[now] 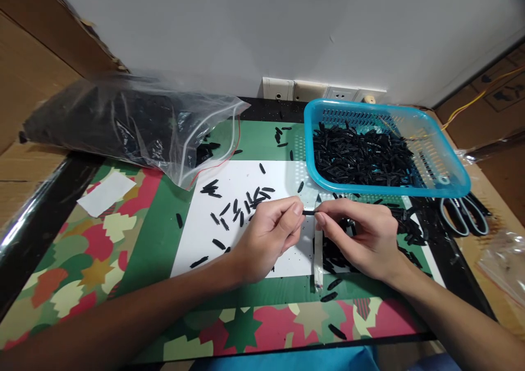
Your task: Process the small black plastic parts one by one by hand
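A small black piece [308, 213] spans the gap between my two hands, above a white sheet [188, 245]. My left hand [273, 231] is closed on its left end, thumb over the curled fingers. The thumb and forefinger of my right hand [359, 231] pinch its right end. Just below the fingertips lies a narrow whitish tool [319, 256] with a dark tip. Loose black pieces [235, 209] are scattered on the sheet left of my hands, and a denser pile lies partly hidden beneath my right hand.
A blue basket [389, 189] of black pieces stands at the back right, with scissors [461, 218] near its front corner. A large clear bag [135, 125] of dark material lies at the back left. A small white paper [106, 193] rests on the patterned mat [86, 239].
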`<state>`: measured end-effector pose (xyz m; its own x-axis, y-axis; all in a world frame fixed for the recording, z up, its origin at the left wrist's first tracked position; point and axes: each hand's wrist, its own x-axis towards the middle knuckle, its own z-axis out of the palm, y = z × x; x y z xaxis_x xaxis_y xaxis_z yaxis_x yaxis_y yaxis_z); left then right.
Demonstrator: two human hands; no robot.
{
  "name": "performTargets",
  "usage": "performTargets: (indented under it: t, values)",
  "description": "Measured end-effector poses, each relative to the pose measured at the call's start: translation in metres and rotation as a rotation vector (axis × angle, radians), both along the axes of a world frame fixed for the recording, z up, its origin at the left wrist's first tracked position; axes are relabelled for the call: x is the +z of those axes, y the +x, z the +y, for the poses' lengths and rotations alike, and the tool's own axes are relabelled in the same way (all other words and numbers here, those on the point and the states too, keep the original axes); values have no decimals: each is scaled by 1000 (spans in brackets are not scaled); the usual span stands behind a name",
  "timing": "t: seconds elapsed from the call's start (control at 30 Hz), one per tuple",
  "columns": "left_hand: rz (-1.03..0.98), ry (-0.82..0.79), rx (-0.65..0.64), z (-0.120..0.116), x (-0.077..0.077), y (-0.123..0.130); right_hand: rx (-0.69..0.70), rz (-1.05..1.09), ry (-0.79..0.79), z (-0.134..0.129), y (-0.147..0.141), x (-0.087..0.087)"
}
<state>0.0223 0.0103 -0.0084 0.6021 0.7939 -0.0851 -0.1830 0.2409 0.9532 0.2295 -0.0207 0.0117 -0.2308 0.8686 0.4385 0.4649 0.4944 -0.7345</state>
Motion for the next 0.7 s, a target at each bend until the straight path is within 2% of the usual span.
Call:
performTargets:
  t: [0.07,0.13,0.2,0.33,0.47,0.6,0.7]
  values:
    - [5,-25,17,0,-1,0,118,-84,-63,4,10,5]
    - [0,-45,33,1,0,1,300,-210,-157,9,23,12]
    - [-11,-56,48,1,1,2,405,-333,-209,13,33,18]
    - [-2,-54,61,1,3,3,452,-552,-252,13,39,22]
    - [1,-29,66,1,2,3,475,-661,-221,8,30,22]
    - [-20,-30,71,1,2,5,504,-711,-172,5,24,23]
    - [-12,-15,81,1,2,5,531,-634,-107,6,26,25]
